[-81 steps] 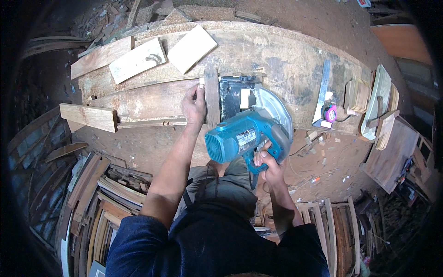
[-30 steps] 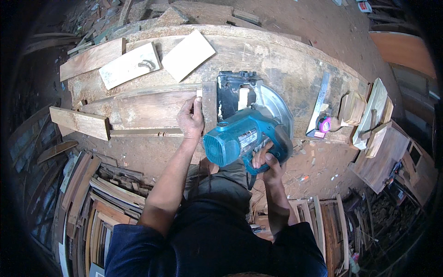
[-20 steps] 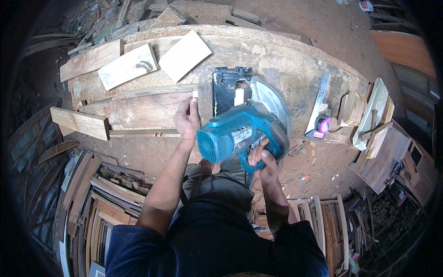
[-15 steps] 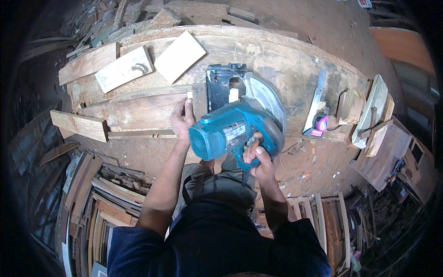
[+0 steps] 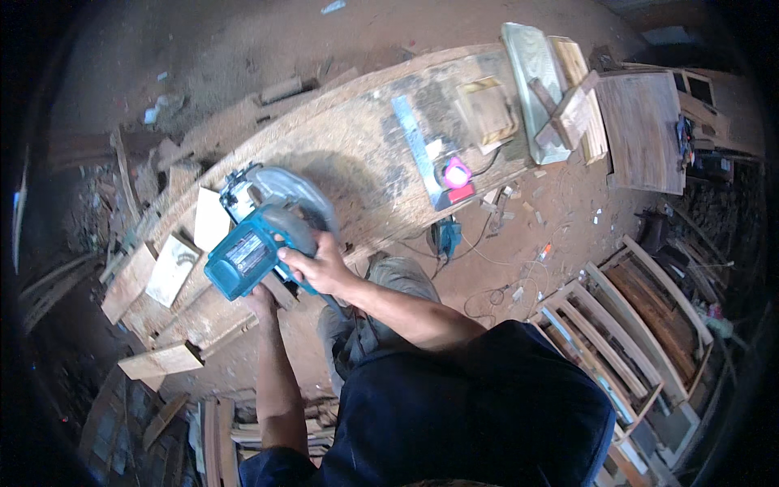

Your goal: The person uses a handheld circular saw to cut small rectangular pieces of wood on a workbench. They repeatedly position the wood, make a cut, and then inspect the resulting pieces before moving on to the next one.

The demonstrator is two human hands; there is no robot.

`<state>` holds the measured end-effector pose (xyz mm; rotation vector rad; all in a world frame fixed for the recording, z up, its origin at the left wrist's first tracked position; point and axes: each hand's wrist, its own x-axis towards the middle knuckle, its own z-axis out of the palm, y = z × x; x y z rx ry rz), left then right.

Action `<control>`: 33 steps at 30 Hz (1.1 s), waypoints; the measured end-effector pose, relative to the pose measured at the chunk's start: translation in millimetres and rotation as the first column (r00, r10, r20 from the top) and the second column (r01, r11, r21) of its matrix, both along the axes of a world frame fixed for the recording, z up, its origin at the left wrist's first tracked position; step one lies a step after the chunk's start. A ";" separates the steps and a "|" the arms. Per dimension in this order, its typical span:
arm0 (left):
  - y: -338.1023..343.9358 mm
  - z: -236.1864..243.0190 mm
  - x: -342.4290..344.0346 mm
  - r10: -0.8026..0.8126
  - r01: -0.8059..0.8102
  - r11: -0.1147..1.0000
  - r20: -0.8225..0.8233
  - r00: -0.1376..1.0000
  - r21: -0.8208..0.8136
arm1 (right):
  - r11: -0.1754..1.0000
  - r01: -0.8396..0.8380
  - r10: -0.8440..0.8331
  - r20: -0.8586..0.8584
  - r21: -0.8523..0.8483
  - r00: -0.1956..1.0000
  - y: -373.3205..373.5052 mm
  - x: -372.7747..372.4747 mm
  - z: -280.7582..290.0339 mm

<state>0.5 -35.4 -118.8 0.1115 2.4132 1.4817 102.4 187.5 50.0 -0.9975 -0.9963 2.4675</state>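
Note:
My right hand (image 5: 320,264) is closed on the handle of a teal circular saw (image 5: 243,256), which sits over the left part of the long wooden workbench (image 5: 333,130). Its metal blade guard (image 5: 300,191) points toward the bench's back. My left hand (image 5: 261,299) is just below the saw motor, at a dark wood crosspiece (image 5: 282,292); its fingers are mostly hidden by the saw. Pale boards (image 5: 170,268) lie left of the saw. To its right are a metal square (image 5: 410,138) and a pink tape measure (image 5: 456,172).
Stacked boards (image 5: 531,89) lie at the bench's right end, beside a leaning panel (image 5: 641,130). A second teal power tool (image 5: 445,238) and cords are on the dirt floor below the bench. Wooden frames (image 5: 617,333) stand at lower right; offcuts (image 5: 130,195) litter the upper left.
The view has swung to the right, so the bench slants. My right hand has carried the saw leftward over the spot where my left hand is, now covering that hand's fingers.

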 end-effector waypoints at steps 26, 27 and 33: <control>-149.9 31.7 -81.4 0.249 -0.293 0.953 0.351 0.902 0.076 | -0.198 -0.432 -0.332 0.355 0.880 0.874 14.9 35.4 -16.1; -170.7 37.2 -95.0 0.192 -0.222 0.973 0.309 0.932 0.067 | -0.224 -0.459 -0.352 0.368 0.860 0.861 7.9 31.3 -23.2; -222.4 68.3 -147.4 -0.128 0.078 0.878 -0.074 0.989 -0.473 | -0.300 -0.595 -0.399 0.468 0.746 0.789 -12.2 16.5 -50.9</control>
